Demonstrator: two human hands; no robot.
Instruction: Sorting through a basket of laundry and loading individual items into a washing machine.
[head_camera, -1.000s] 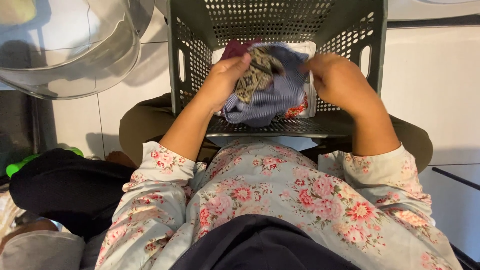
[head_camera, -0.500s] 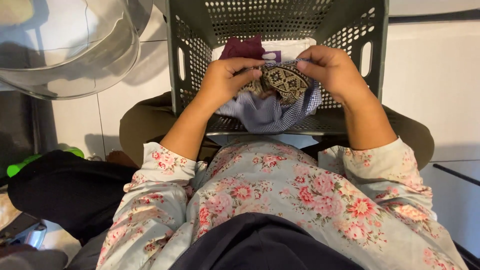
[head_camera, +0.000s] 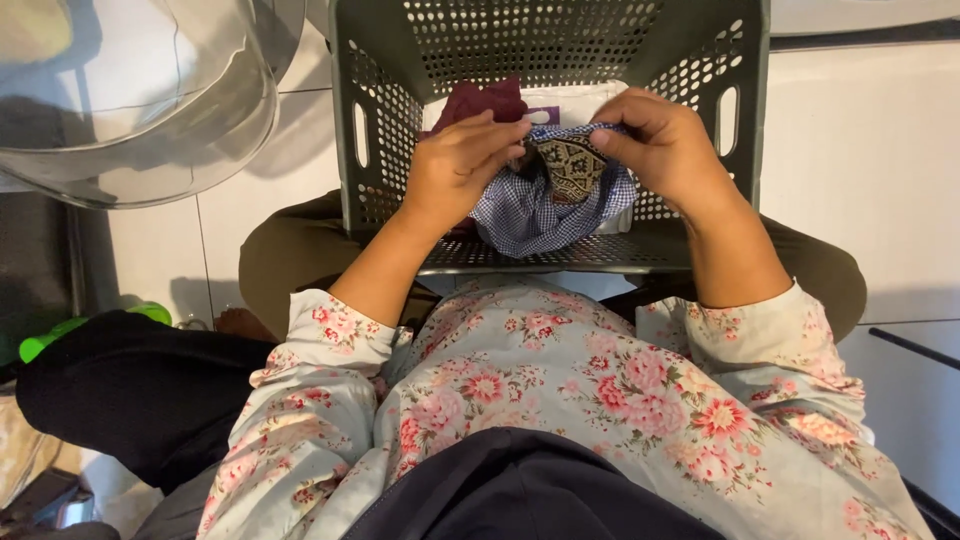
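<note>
White tiled floor (head_camera: 880, 150) here, looks like a laundry corner, with the big clear round door of a washing machine (head_camera: 140, 100) swung open at the upper left. A grey perforated plastic laundry basket (head_camera: 390, 120) sits right in front of the person, resting against their knees.

Both hands are up over the basket's near edge, close together. The left hand (head_camera: 460, 165) and the right hand (head_camera: 660, 145) are each pinched shut on the same thing: a blue-and-white checked cloth garment (head_camera: 530, 215) with a brown patterned piece (head_camera: 572, 165) bunched inside or against it. It's held just above the basket floor, the checked fabric drooping down between the hands.

As for how far along it is: I'd say still mid-sorting. That one item is in hand, and there's more in the basket behind it, a dark maroon cloth (head_camera: 485, 100) and something white (head_camera: 590, 98) with a small purple bit. Can't tell how deep that pile goes.

Around the person: a floral pink-on-pale long-sleeved top (head_camera: 560, 400), a black bundle of fabric (head_camera: 130, 390) on the floor by their left side, and a bright green plastic thing (head_camera: 60, 335) poking out past it.
</note>
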